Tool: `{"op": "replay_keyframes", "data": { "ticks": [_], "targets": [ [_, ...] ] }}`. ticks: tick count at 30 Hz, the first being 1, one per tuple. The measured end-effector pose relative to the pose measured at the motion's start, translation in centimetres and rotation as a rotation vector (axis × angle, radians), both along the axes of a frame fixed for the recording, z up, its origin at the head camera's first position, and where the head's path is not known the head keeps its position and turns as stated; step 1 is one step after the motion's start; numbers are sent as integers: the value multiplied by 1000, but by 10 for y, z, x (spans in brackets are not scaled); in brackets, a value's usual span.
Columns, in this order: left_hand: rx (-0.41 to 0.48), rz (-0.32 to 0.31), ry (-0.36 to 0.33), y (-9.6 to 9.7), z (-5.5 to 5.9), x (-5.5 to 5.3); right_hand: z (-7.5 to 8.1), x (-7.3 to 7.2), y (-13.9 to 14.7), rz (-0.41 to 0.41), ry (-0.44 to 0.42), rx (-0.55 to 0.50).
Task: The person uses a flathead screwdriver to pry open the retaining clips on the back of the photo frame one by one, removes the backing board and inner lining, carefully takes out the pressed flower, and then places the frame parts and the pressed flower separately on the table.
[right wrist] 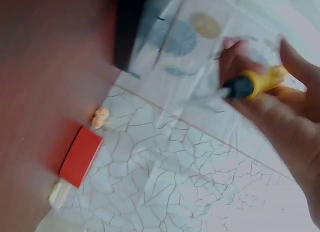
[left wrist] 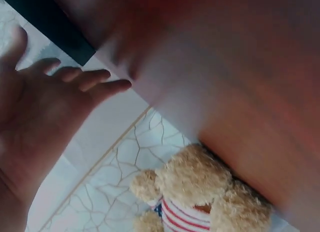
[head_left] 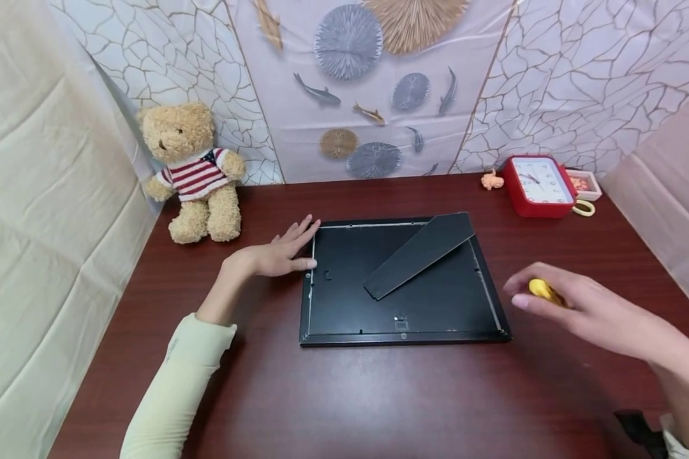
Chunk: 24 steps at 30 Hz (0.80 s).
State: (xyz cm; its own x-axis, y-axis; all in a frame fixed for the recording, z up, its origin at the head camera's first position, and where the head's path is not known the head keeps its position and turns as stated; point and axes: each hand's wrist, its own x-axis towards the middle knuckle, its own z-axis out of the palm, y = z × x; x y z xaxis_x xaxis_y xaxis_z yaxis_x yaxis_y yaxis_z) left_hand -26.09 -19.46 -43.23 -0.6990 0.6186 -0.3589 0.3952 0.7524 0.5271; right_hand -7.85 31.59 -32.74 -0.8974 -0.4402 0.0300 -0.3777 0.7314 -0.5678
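Observation:
A black picture frame (head_left: pixel 436 303) lies face down on the dark red-brown table, its back and angled stand leg (head_left: pixel 419 255) upward. At its left edge my left hand (head_left: pixel 284 252) rests with fingers spread, thumb over the rim; the left wrist view shows those fingers extended near a black frame corner (left wrist: pixel 80 51). Right of the frame, my right hand (head_left: pixel 580 305) grips a screwdriver (right wrist: pixel 265 82) by its yellow handle, apart from the frame. In the right wrist view its black collar and blurred metal shaft stick out past the fingers.
A teddy bear (head_left: pixel 192 172) in a striped sweater sits at the back left. At the back right stand a red clock (head_left: pixel 540 185), a small pinkish figure (head_left: pixel 492 180) and a small pale box (head_left: pixel 585 183). Fabric walls enclose the table's back and sides.

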Motion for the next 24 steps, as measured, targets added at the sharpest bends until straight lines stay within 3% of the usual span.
{"op": "replay_keyframes", "data": {
  "ticks": [4, 7, 11, 14, 17, 24],
  "targets": [
    [57, -24, -88, 2, 30, 31, 14, -4, -16, 150, 40, -207],
    [43, -24, -124, 11, 52, 48, 22, -6, -38, 226, 152, -285],
    [-32, -7, -95, 18, 55, 54, 24, -11, -66, 175, 346, -260],
    [-73, 12, -69, 21, 55, 54, 22, -17, -81, 114, 397, -201],
    [-105, 29, -48, 23, 51, 53, 16, -26, -92, 111, 320, -228],
    [-150, 69, -43, 24, 51, 55, -12, -59, -117, 90, -130, -514]
  ]
}}
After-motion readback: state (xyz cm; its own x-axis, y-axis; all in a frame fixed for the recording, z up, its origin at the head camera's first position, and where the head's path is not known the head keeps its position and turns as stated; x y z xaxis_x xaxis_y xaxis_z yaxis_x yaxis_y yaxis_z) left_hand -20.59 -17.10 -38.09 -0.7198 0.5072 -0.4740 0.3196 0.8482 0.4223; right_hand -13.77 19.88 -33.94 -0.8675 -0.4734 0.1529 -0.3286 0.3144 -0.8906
